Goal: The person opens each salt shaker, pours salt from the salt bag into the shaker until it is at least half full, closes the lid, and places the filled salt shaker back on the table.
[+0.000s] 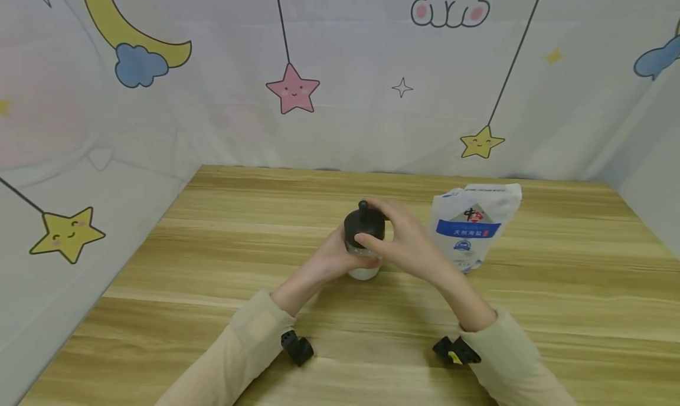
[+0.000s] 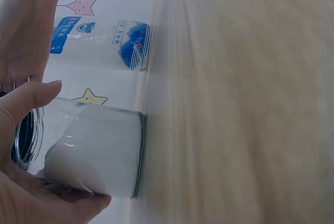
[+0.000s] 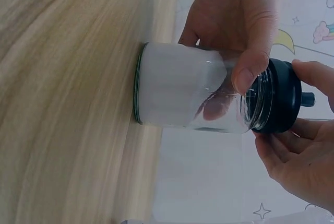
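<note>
A clear glass jar (image 3: pixel 177 85) stands upright on the table, partly filled with white grains whose surface slopes. Its black lid (image 1: pixel 364 224) with a small knob sits on the mouth. My left hand (image 3: pixel 235 25) grips the jar's upper body, thumb across the front and fingers behind. With thumb and fingers around the rim, my right hand (image 1: pixel 409 241) holds the black lid. To the right of the jar stands a white and blue salt bag (image 1: pixel 467 229), touched by neither hand. In the left wrist view the lid is mostly hidden by the hands.
The wood-grain table (image 1: pixel 212 235) runs back to a pale curtain (image 1: pixel 361 128) printed with stars and a moon. Black wrist cameras sit on both cuffs, the left one (image 1: pixel 297 347) and the right one (image 1: pixel 457 350), close above the table.
</note>
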A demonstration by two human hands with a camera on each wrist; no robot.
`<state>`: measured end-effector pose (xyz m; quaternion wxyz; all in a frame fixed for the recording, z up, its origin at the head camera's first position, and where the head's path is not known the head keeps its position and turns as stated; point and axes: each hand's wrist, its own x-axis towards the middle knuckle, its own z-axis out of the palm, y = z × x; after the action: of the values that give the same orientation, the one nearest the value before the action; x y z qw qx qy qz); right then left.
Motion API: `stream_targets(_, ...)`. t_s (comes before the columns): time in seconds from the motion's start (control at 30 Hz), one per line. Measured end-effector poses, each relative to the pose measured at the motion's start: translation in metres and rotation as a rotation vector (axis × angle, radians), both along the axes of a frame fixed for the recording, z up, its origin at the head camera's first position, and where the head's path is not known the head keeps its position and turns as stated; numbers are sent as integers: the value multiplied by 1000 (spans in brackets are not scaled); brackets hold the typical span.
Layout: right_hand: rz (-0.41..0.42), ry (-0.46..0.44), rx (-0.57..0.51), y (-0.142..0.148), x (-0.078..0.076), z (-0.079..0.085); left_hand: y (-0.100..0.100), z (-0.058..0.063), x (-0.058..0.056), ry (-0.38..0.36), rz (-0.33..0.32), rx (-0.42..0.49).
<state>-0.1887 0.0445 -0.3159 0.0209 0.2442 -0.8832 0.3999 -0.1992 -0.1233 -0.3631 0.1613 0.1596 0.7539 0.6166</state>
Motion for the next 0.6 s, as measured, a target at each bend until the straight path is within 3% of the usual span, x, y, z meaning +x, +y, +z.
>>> stream_targets(0.6, 0, 44, 87, 0, 2, 1, -1, 0, 1, 18, -31, 10)
